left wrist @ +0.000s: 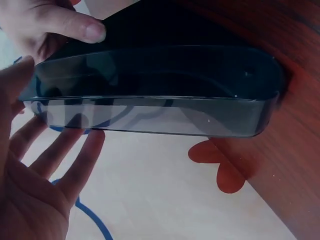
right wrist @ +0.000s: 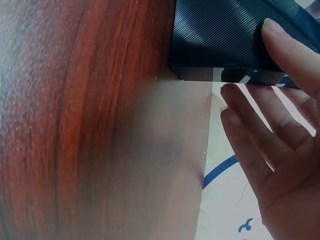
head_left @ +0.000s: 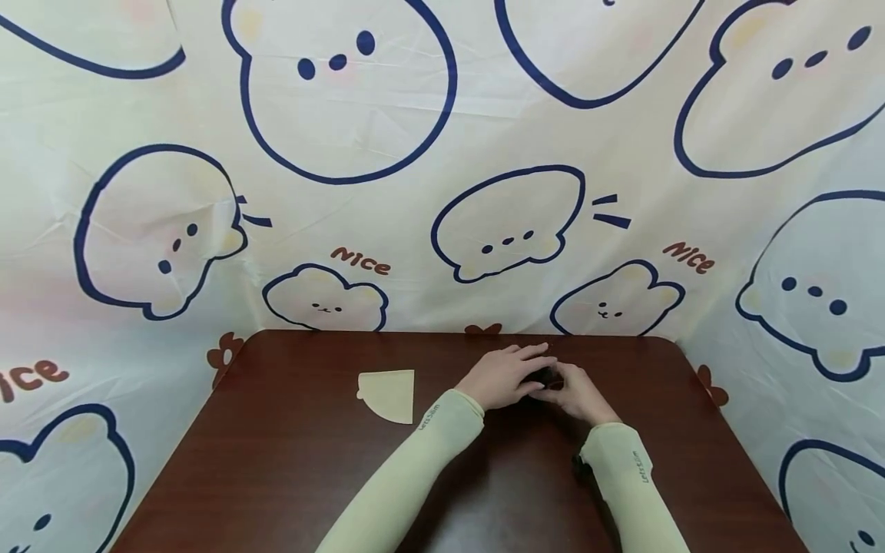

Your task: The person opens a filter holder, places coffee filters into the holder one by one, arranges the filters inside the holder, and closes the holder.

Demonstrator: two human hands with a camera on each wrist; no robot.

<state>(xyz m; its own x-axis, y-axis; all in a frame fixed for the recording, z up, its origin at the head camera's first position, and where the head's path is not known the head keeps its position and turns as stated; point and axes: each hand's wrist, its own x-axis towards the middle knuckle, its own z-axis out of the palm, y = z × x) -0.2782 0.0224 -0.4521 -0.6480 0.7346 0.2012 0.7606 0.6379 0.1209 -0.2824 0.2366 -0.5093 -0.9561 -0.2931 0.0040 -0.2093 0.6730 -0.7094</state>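
Near the far edge of the brown table [head_left: 290, 476], both hands hold a black box [head_left: 543, 376] with a smoky see-through, round-cornered rim. My left hand [head_left: 503, 376] has its fingertips on the see-through wall [left wrist: 200, 117], with the thumb on the opposite side at one end. The right hand [head_left: 570, 393] grips the box from the other side. Its thumb presses a finely ribbed black face [right wrist: 220, 37], and its fingers lie along the see-through side. One end of the box appears to touch the tabletop. In the head view the hands hide most of it.
A flat cream quarter-circle piece [head_left: 387, 395] with a small tab lies on the table left of the hands. Behind and at both sides hangs a white cloth [head_left: 401, 215] with blue cartoon bears. A black band [head_left: 582, 467] shows at the right wrist.
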